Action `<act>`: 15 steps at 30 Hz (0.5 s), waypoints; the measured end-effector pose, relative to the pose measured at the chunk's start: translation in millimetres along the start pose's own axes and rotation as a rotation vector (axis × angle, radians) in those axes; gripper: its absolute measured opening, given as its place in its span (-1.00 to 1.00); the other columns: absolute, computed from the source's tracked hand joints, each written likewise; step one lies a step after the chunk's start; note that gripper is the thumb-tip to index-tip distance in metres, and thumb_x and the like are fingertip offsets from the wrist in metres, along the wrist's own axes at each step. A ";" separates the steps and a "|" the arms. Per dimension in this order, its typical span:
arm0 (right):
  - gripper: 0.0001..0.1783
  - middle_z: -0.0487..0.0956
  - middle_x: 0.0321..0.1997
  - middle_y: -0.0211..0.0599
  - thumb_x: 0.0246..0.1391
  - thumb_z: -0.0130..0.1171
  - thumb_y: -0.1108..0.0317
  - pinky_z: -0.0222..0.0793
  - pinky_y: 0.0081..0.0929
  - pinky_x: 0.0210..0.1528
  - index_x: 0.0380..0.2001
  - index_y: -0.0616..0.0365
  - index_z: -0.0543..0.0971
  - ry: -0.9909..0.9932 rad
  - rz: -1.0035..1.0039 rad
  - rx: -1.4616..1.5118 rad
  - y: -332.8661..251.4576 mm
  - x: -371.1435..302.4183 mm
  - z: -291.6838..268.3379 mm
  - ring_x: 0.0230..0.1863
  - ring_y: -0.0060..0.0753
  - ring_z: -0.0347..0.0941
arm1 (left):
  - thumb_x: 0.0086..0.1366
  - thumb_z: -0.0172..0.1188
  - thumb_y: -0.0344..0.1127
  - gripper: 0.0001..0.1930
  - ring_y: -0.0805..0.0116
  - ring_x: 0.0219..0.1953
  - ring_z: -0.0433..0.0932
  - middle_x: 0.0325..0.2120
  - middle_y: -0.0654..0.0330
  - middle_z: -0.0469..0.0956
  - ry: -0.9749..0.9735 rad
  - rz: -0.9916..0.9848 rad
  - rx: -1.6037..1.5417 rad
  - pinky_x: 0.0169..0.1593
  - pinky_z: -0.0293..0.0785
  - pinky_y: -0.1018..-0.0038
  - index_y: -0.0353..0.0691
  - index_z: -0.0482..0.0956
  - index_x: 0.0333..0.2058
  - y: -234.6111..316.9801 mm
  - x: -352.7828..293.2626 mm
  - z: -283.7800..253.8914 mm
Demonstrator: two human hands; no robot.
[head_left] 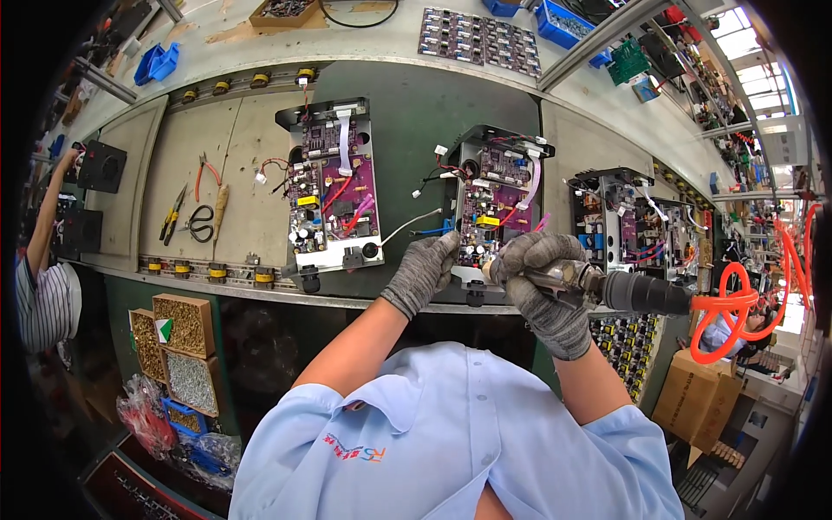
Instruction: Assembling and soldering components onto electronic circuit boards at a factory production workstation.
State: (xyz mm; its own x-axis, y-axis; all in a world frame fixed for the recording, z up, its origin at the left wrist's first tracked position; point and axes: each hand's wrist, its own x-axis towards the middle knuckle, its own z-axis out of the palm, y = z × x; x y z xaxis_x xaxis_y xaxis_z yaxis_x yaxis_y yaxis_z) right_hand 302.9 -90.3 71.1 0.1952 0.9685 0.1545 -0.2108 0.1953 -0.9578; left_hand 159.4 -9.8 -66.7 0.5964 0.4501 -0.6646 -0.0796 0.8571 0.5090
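Note:
My right hand, in a grey knit glove, is closed around an air screwdriver with a black grip, lying almost level. An orange air hose runs coiled from its right end. The tool's left end is at the near edge of an open metal chassis that carries a purple circuit board. My left hand, gloved too, has its fingers drawn together at the chassis's near left corner, by a blue wire. What those fingertips pinch, if anything, is hidden.
Another chassis with board lies left, more units right. Pliers, scissors and red-handled cutters lie further left. Screw trays stand lower left. A rail frame crosses the far side; a co-worker's arm reaches in left.

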 end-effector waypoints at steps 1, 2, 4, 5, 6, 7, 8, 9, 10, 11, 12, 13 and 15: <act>-0.70 0.58 -0.24 -0.27 -0.06 0.28 0.65 0.51 -0.46 -0.11 -0.25 0.12 0.50 -0.011 -0.014 0.022 0.0 0.4 -0.3 -0.22 -0.45 0.52 | 0.37 0.17 -0.05 -0.70 0.58 -0.75 0.20 -0.70 0.41 0.31 -0.015 0.005 -0.002 -0.71 0.09 0.56 -0.16 0.50 -0.38 -0.2 0.3 0.1; -0.70 0.58 -0.24 -0.27 -0.06 0.28 0.65 0.51 -0.46 -0.11 -0.25 0.12 0.50 0.002 0.004 0.000 -0.3 0.7 -0.3 -0.22 -0.45 0.52 | 0.37 0.17 -0.04 -0.70 0.58 -0.76 0.20 -0.70 0.41 0.30 0.000 0.001 -0.002 -0.71 0.09 0.56 -0.15 0.51 -0.39 -0.4 0.8 -0.1; -0.69 0.57 -0.23 -0.28 -0.05 0.28 0.65 0.51 -0.44 -0.07 -0.22 0.13 0.50 0.003 0.016 0.003 -0.7 1.2 0.5 -0.19 -0.45 0.52 | 0.37 0.17 -0.02 -0.69 0.58 -0.76 0.20 -0.71 0.42 0.30 0.012 -0.004 -0.002 -0.71 0.08 0.56 -0.15 0.51 -0.39 -1.2 2.3 -0.4; -0.69 0.57 -0.23 -0.28 -0.05 0.28 0.65 0.51 -0.44 -0.07 -0.22 0.13 0.50 -0.003 0.004 0.000 -1.1 0.9 1.1 -0.19 -0.45 0.52 | 0.36 0.18 0.00 -0.66 0.57 -0.76 0.20 -0.72 0.41 0.29 0.015 -0.004 -0.004 -0.71 0.08 0.57 -0.16 0.50 -0.41 -1.5 2.9 -0.8; -0.69 0.57 -0.22 -0.28 -0.05 0.27 0.65 0.51 -0.43 -0.06 -0.21 0.13 0.50 -0.003 0.011 0.003 -1.4 0.5 1.7 -0.18 -0.45 0.52 | 0.36 0.18 0.01 -0.64 0.57 -0.77 0.20 -0.73 0.40 0.28 0.006 0.003 -0.009 -0.71 0.07 0.58 -0.16 0.49 -0.44 -1.9 3.4 -0.9; -0.68 0.57 -0.22 -0.28 -0.04 0.26 0.66 0.50 -0.43 -0.05 -0.21 0.13 0.50 -0.002 0.017 0.007 -1.6 -0.2 2.2 -0.17 -0.45 0.52 | 0.36 0.18 0.01 -0.64 0.57 -0.77 0.20 -0.73 0.40 0.28 0.019 -0.003 -0.007 -0.71 0.07 0.58 -0.16 0.49 -0.44 -2.0 3.4 -1.1; -0.68 0.57 -0.22 -0.28 -0.04 0.26 0.66 0.50 -0.43 -0.05 -0.21 0.13 0.50 -0.001 0.016 0.006 -1.6 -1.0 2.6 -0.17 -0.45 0.52 | 0.36 0.18 0.01 -0.64 0.56 -0.76 0.21 -0.73 0.40 0.28 -0.007 0.004 -0.011 -0.70 0.08 0.57 -0.17 0.49 -0.43 -1.7 2.9 -1.5; -0.68 0.57 -0.21 -0.29 -0.04 0.25 0.67 0.51 -0.42 -0.04 -0.21 0.13 0.49 0.011 0.020 0.017 -1.4 -1.8 2.7 -0.17 -0.45 0.53 | 0.37 0.17 0.01 -0.64 0.56 -0.76 0.22 -0.73 0.39 0.28 -0.019 0.011 -0.012 -0.70 0.09 0.57 -0.17 0.50 -0.42 -1.3 2.3 -1.5; -0.67 0.57 -0.21 -0.30 -0.04 0.25 0.68 0.51 -0.41 -0.03 -0.20 0.13 0.49 0.025 0.031 0.025 -1.1 -2.9 2.5 -0.16 -0.46 0.53 | 0.37 0.17 0.01 -0.64 0.56 -0.76 0.22 -0.73 0.39 0.28 -0.036 0.017 -0.009 -0.70 0.09 0.57 -0.17 0.50 -0.42 -0.8 1.0 -1.5; -0.67 0.57 -0.21 -0.30 -0.04 0.25 0.68 0.51 -0.41 -0.03 -0.20 0.13 0.49 0.024 0.013 0.031 -0.6 -3.6 2.0 -0.16 -0.46 0.53 | 0.37 0.17 0.00 -0.65 0.55 -0.75 0.23 -0.72 0.39 0.29 -0.010 0.048 0.085 -0.70 0.11 0.57 -0.18 0.50 -0.42 -0.7 -1.5 -1.5; -0.65 0.57 -0.21 -0.26 -0.04 0.28 0.66 0.54 -0.36 -0.06 -0.18 0.09 0.48 0.014 0.000 -0.017 0.4 -3.7 1.3 -0.16 -0.41 0.54 | 0.37 0.16 0.00 -0.65 0.54 -0.74 0.24 -0.71 0.38 0.29 0.002 0.100 0.177 -0.69 0.12 0.56 -0.18 0.50 -0.42 0.2 -4.3 -2.1; -0.62 0.57 -0.21 -0.22 -0.04 0.31 0.64 0.57 -0.31 -0.09 -0.16 0.06 0.47 0.018 0.006 -0.065 1.5 -3.6 0.4 -0.17 -0.36 0.55 | 0.37 0.15 -0.04 -0.68 0.52 -0.75 0.27 -0.69 0.35 0.33 0.080 0.125 0.231 -0.69 0.17 0.55 -0.18 0.50 -0.40 0.5 -8.3 -3.0; -0.62 0.57 -0.21 -0.22 -0.03 0.31 0.63 0.57 -0.33 -0.09 -0.16 0.06 0.47 -0.013 -0.053 -0.054 3.7 -3.8 -1.1 -0.17 -0.37 0.55 | 0.38 0.14 -0.06 -0.70 0.51 -0.74 0.30 -0.66 0.35 0.36 0.121 0.129 0.195 -0.68 0.20 0.56 -0.19 0.50 -0.37 0.9 -21.0 -9.6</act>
State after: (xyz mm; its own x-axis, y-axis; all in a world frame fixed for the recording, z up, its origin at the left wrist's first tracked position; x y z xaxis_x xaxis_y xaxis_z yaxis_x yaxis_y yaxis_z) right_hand 302.4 -93.4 66.7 0.1925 0.9591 0.2077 -0.1490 0.2378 -0.9598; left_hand 139.2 -16.1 -57.4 0.4905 0.5893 -0.6420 0.0140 0.7313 0.6819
